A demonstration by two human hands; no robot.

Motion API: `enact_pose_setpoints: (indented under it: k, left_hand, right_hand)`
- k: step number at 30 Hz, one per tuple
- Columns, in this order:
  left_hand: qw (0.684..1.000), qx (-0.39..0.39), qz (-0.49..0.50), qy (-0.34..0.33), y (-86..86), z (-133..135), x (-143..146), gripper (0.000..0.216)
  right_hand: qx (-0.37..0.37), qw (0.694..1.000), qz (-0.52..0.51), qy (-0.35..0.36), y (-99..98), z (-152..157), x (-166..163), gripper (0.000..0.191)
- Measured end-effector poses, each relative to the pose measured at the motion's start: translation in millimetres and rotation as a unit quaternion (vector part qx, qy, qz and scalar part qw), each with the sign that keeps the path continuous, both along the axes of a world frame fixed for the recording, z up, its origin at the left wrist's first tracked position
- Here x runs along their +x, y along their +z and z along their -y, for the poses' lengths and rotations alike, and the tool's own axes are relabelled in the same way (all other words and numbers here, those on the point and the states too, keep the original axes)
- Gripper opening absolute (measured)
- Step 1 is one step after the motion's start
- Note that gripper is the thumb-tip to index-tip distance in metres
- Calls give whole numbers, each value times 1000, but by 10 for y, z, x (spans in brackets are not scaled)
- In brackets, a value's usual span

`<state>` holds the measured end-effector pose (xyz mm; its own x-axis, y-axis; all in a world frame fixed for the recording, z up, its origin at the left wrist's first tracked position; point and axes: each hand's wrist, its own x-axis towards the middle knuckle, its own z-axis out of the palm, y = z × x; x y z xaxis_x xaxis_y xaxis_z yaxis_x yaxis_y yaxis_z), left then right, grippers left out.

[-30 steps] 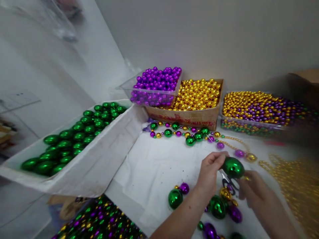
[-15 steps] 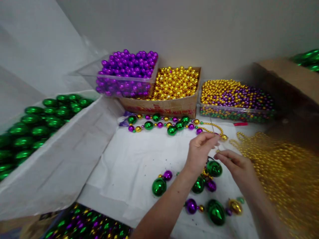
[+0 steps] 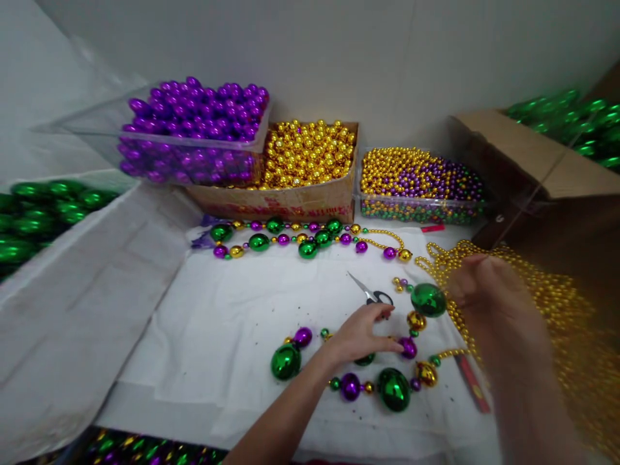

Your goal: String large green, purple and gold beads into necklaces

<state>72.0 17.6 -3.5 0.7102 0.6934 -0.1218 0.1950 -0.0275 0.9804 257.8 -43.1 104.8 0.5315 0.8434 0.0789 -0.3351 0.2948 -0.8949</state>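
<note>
Left hand [image 3: 361, 336]: lower centre of the frame, fingers spread flat on the strand of large beads [image 3: 387, 384], fingertips beside the scissors [image 3: 371, 294].
Right hand [image 3: 484, 290]: right of centre, blurred; grip cannot be told; over the gold bead strings [image 3: 557, 303].
Desk [image 3: 217, 323]: white cloth.
Upper centre: box of gold balls [image 3: 305, 152].

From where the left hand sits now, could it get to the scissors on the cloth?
Probably yes. The left hand rests on the white cloth with its fingers just short of the scissors, and nothing lies between them. The blurred right hand is off to the side.
</note>
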Motion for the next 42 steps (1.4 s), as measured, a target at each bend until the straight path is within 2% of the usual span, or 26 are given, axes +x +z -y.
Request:
enact_pose_setpoints:
  k: [4,7,10,11,14,21,24,27,32,36,39,42]
  left_hand:
    - [992,110,-40,-35,-63,126,-33,63]
    - [973,190,-116,-66,-94,156,-101,38]
    - [951,231,-193,-76,-73,143,-173,14]
    - [945,236,-214,-79,-45,126,-199,10]
    - [939,225,-248,-78,105,31,-304,18]
    - [958,138,-246,-44,513,-334,-772,21]
    - [953,139,-268,-38,530,-455,-914,19]
    - [941,153,-301,-36,408,-546,-932,15]
    - [934,182,-307,-24,140,-646,-807,13]
    - [937,188,-294,8,146,-670,-612,10]
    - [944,233,-225,55,231,-629,-233,10]
    - [948,290,-129,13,222,-546,316,14]
  right_hand:
    - [58,995,4,-84,32,41,177,7]
    - [55,988,19,-141,-18,90,343,7]
    - [46,985,4,-165,-107,139,468,8]
    - [45,985,-7,-169,-137,156,495,9]
    - [31,985,-32,-166,-213,219,527,13]
    - [-56,985,-74,-143,-406,415,443,18]
    - [-112,981,-85,-134,-592,446,380,21]
    - [-174,976,-77,-109,-807,452,294,25]
    - [-229,968,-47,-90,-1018,471,182,28]
    - [-241,966,-11,-89,-996,484,177,28]
    - [-252,963,26,-85,-949,453,158,33]
    - [-248,966,45,-65,-933,408,102,36]
